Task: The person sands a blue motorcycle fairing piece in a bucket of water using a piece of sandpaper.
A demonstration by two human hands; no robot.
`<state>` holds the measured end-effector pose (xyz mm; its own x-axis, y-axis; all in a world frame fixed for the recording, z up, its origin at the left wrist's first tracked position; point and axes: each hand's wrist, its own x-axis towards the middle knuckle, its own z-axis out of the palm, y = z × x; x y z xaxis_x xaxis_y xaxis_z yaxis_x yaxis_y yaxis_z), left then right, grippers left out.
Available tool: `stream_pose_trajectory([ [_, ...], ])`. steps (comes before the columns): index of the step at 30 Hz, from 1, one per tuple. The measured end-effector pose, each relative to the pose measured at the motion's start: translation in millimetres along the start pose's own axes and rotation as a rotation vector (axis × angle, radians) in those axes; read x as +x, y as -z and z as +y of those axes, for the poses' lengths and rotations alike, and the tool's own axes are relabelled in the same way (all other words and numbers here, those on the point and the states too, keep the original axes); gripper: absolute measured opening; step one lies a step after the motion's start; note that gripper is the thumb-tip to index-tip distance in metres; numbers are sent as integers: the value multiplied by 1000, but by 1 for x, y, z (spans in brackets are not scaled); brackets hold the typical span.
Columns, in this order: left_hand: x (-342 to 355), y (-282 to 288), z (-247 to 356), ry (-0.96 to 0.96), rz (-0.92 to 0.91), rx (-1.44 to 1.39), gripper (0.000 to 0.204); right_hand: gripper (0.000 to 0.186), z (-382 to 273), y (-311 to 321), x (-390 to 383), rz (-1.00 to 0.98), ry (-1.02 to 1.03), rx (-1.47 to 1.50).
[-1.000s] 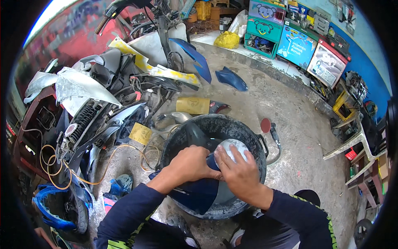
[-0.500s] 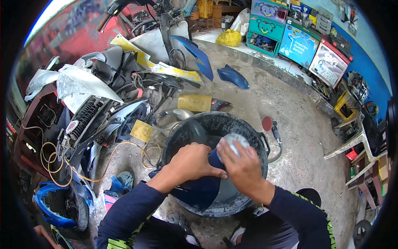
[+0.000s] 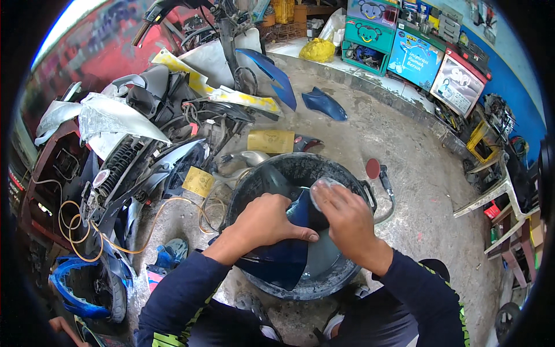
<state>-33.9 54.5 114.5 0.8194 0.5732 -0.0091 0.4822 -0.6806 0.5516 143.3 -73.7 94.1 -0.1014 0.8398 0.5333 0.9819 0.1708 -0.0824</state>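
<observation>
A glossy dark blue motorcycle body panel [image 3: 277, 263] is tilted over a round black tub [image 3: 309, 165]. My left hand [image 3: 263, 222] is closed on the panel's upper part, its thumb lying along the near side. At the panel's right edge, my right hand [image 3: 347, 222] is closed around a pale grey pad [image 3: 316, 194], mostly covered by the fingers. Whether the pad touches the panel I cannot tell. Cloudy water [image 3: 325, 257] shows in the tub below, and a grey curved piece [image 3: 273, 178] leans inside its far left wall.
A partly stripped motorcycle [image 3: 173, 121] with loose panels fills the left. Yellow sandpaper sheets [image 3: 270, 141] lie beyond the tub. A sander with a red disc [image 3: 373, 169] is on the floor at right. Another blue panel [image 3: 325, 104] lies farther off. A hose [image 3: 147, 231] curls at left.
My right hand has drawn back slightly right and nearer with the pad, baring more of the panel's upper right edge. My left hand stays on the panel.
</observation>
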Motion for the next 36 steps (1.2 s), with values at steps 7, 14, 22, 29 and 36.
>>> stream_pose_trajectory([
  [7,-1,0,11,75,-122,133,86,49,-8,-14,1,-7,61,-189],
  [14,0,-2,8,49,-82,153,84,50,-9,-19,-7,-36,103,-141],
  [22,4,-2,11,55,-106,181,83,50,-3,-22,2,-24,81,-207],
  [29,4,-4,7,48,-67,182,85,48,-9,-16,-5,-4,131,-196],
  [36,6,-5,4,27,-33,102,81,49,-12,-12,-5,-27,114,-154],
])
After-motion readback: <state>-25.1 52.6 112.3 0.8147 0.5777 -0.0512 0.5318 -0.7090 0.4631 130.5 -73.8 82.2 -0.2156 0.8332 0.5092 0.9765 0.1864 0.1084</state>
